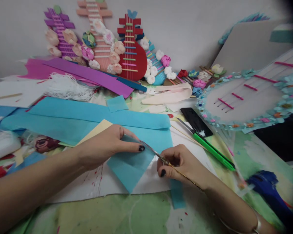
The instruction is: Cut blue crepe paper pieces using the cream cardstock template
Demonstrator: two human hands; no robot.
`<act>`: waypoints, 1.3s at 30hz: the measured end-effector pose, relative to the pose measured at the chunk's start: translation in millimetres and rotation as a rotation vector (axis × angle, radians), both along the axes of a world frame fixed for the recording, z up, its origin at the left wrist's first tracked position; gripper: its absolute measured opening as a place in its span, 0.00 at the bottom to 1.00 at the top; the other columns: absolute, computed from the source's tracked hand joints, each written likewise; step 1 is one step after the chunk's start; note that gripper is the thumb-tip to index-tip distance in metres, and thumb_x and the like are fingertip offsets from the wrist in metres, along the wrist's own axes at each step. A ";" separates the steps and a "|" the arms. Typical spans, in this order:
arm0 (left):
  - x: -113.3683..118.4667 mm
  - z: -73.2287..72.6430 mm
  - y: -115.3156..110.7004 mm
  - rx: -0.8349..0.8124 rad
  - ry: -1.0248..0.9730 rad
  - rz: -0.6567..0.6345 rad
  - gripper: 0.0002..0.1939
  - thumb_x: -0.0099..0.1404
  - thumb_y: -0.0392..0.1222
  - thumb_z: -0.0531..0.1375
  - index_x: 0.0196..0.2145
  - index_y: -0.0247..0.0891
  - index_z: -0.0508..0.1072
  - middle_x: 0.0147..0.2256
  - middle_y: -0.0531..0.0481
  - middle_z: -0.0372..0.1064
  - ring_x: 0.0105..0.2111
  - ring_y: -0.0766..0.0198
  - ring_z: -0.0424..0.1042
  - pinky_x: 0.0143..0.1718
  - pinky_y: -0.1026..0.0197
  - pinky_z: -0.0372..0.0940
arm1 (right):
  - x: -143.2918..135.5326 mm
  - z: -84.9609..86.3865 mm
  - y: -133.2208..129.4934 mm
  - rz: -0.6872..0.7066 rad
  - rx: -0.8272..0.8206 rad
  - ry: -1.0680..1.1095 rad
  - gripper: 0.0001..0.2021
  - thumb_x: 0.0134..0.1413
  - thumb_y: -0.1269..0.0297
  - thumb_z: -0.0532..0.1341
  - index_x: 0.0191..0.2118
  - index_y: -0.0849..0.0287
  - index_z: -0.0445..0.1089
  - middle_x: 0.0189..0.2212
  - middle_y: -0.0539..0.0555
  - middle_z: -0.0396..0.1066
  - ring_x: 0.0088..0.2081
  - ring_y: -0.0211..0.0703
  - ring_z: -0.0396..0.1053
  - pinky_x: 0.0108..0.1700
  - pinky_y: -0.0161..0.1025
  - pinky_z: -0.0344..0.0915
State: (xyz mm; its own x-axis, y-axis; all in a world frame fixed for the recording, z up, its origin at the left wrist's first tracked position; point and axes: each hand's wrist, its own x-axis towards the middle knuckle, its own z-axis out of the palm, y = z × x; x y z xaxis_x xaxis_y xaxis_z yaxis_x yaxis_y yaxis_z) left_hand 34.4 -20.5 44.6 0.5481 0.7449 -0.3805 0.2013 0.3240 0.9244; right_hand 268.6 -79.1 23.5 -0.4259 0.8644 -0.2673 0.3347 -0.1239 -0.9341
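My left hand (pixel 104 145) pinches a folded piece of blue crepe paper (pixel 130 170) between thumb and fingers, its pointed corner hanging toward me. My right hand (pixel 182 164) grips a pair of scissors (pixel 165 160) with gold-coloured handles. The blades lie along the paper's upper right edge, near my left fingertips. Whether they are parted is too fine to make out. Under both hands is a white board (pixel 80 185) with red marks. A small blue strip (pixel 177 195) hangs over its front edge.
Long blue crepe sheets (pixel 100 112) lie behind my hands. To the right are a green utility knife (pixel 216 151) with its blade out, a black phone (pixel 196 122) and a dark blue tool (pixel 268 188). Decorated lute models (pixel 133 61) lean against the wall.
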 end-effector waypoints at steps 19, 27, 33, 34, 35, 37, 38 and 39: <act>-0.5 -1.0 0.7 -0.039 -0.035 -0.012 0.09 0.52 0.43 0.71 0.31 0.40 0.82 0.31 0.48 0.80 0.29 0.60 0.78 0.31 0.64 0.73 | 2.0 -0.6 2.5 -0.009 0.001 -0.046 0.23 0.42 0.45 0.70 0.23 0.63 0.69 0.15 0.42 0.46 0.20 0.29 0.41 0.21 0.34 0.37; 0.1 -0.3 0.9 -0.087 -0.032 -0.020 0.08 0.52 0.42 0.71 0.31 0.39 0.82 0.31 0.48 0.80 0.28 0.61 0.77 0.30 0.65 0.72 | 2.8 -3.3 3.8 0.002 -0.027 -0.027 0.21 0.41 0.48 0.71 0.23 0.64 0.70 0.15 0.42 0.47 0.20 0.29 0.42 0.20 0.33 0.37; 0.1 -0.3 0.8 -0.060 -0.015 0.000 0.07 0.51 0.42 0.71 0.30 0.40 0.82 0.29 0.49 0.79 0.27 0.61 0.77 0.29 0.66 0.72 | 2.6 -5.1 4.9 -0.007 -0.038 -0.044 0.22 0.39 0.47 0.72 0.23 0.64 0.70 0.15 0.42 0.48 0.20 0.28 0.43 0.20 0.33 0.38; 0.1 -0.3 0.8 -0.060 -0.017 0.002 0.07 0.51 0.42 0.71 0.30 0.40 0.82 0.29 0.50 0.79 0.27 0.62 0.77 0.28 0.66 0.72 | 2.6 -5.6 5.1 -0.007 -0.040 -0.047 0.22 0.39 0.47 0.72 0.23 0.64 0.70 0.15 0.42 0.48 0.20 0.28 0.43 0.20 0.33 0.38; 0.1 -0.4 0.9 -0.063 -0.018 0.003 0.08 0.51 0.42 0.72 0.30 0.40 0.82 0.29 0.50 0.79 0.27 0.62 0.76 0.28 0.66 0.72 | 2.5 -6.0 5.2 -0.009 -0.040 -0.052 0.22 0.39 0.47 0.72 0.22 0.64 0.70 0.15 0.42 0.48 0.19 0.28 0.43 0.19 0.33 0.38; 0.1 -0.5 1.0 -0.071 -0.020 -0.001 0.08 0.51 0.42 0.72 0.30 0.40 0.82 0.29 0.50 0.79 0.27 0.62 0.76 0.29 0.66 0.71 | 2.3 -6.5 5.4 -0.011 -0.044 -0.057 0.22 0.38 0.47 0.72 0.22 0.64 0.71 0.14 0.42 0.48 0.19 0.28 0.43 0.19 0.33 0.38; 0.0 -0.5 1.1 -0.073 -0.021 -0.004 0.08 0.51 0.42 0.72 0.30 0.40 0.82 0.28 0.50 0.79 0.27 0.62 0.76 0.29 0.66 0.71 | 2.1 -6.6 5.4 -0.014 -0.047 -0.057 0.22 0.38 0.47 0.72 0.22 0.64 0.71 0.14 0.42 0.48 0.19 0.28 0.44 0.19 0.33 0.38; -0.1 -0.6 1.2 -0.071 -0.021 -0.005 0.08 0.51 0.42 0.72 0.30 0.40 0.82 0.28 0.50 0.79 0.27 0.63 0.76 0.29 0.66 0.71 | 1.8 -6.5 5.5 -0.018 -0.051 -0.055 0.22 0.38 0.47 0.72 0.23 0.64 0.72 0.14 0.42 0.49 0.19 0.28 0.44 0.19 0.33 0.38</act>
